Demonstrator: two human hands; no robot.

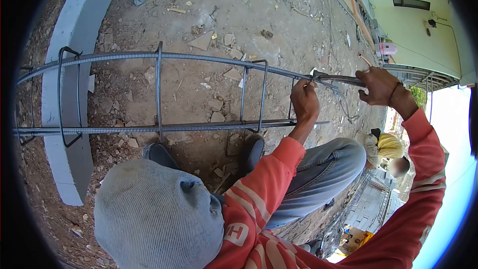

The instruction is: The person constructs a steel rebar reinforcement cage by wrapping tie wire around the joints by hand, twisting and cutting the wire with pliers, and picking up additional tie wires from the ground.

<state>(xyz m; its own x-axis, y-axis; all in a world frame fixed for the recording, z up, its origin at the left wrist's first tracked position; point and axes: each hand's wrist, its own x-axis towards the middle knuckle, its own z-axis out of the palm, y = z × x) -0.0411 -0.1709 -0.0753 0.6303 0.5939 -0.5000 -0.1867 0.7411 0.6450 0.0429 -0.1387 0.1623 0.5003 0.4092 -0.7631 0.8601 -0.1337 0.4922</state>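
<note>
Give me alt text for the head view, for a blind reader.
A person's right hand grips a long, dark metal tool with its tip at one bar of a grey ribbed-steel frame with rectangular metal hoops; the bare left hand is beside that tip. The frame crosses a pale grey rectangular beam, with brown, rubble-strewn ground below.

Sweatshirt point(269, 179), red, with pale sleeve stripes point(429, 181) and whitish "H" patch point(235, 234); jeans point(149, 214), faded blue; shoes point(252, 154), dark; bracelet point(395, 91), dark.

Squatting with knees bent and spread. Holding the left arm extended, with the left hand point(305, 103) pinched at the fingertips. Holding the right arm bowed outward, with the right hand point(379, 88) curled into a firm grasp.
</note>
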